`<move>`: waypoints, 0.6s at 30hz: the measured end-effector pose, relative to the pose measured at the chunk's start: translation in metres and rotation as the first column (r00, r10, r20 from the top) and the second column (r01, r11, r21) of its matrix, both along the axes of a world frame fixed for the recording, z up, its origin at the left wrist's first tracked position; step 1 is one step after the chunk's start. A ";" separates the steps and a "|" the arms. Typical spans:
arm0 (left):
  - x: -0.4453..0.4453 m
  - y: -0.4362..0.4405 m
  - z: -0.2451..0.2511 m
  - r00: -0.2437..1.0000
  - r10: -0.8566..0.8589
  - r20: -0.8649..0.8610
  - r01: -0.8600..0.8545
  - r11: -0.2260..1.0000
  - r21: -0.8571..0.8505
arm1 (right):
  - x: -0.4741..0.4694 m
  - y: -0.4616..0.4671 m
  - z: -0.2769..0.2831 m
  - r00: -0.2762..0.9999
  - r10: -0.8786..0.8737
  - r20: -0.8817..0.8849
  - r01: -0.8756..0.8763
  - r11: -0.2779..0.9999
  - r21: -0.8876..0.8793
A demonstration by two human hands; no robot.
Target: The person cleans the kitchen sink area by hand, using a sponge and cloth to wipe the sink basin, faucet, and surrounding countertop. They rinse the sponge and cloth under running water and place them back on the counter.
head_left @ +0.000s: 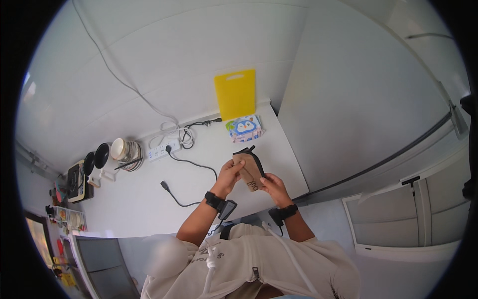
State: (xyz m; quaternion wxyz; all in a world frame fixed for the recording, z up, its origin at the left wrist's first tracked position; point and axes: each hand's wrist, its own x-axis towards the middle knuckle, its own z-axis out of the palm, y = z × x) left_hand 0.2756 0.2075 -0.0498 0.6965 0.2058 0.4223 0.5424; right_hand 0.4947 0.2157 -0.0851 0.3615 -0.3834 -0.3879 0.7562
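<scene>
Between my two hands is a small tan fabric pouch (249, 172) with black edging along its top and right side and dark marks near its lower end. My left hand (228, 176) grips its left edge, with the thumb lying across its face. Lower down on the right side, my right hand (275, 188) pinches the other edge between thumb and fingers. The pouch is held above the white countertop (239, 209), tilted. Just beyond it lies a packet of wipes (245, 129) with a penguin picture. Black straps with small devices circle both wrists.
A yellow cutting board (236, 95) leans against the wall. To the left are a white power strip (164, 148) with cables, a loose black plug (164, 184), stacked bowls and plates (129, 154), black pans (101, 155) and a stove (77, 183). A tall grey panel (358, 104) borders the right.
</scene>
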 end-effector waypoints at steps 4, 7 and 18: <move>0.020 0.024 0.005 0.999 -0.002 -0.041 0.002 1.000 -0.003 | 0.011 0.021 -0.012 0.997 -0.079 0.007 0.079 0.997 -0.006; 0.033 0.045 0.004 0.998 -0.028 -0.061 0.026 0.999 -0.029 | 0.020 0.038 -0.014 0.988 -0.137 0.066 0.137 0.991 0.004; 0.044 0.167 0.001 0.992 -0.100 -0.082 0.097 0.995 -0.040 | 0.007 0.144 -0.012 0.938 -0.346 -0.001 0.346 0.938 -0.019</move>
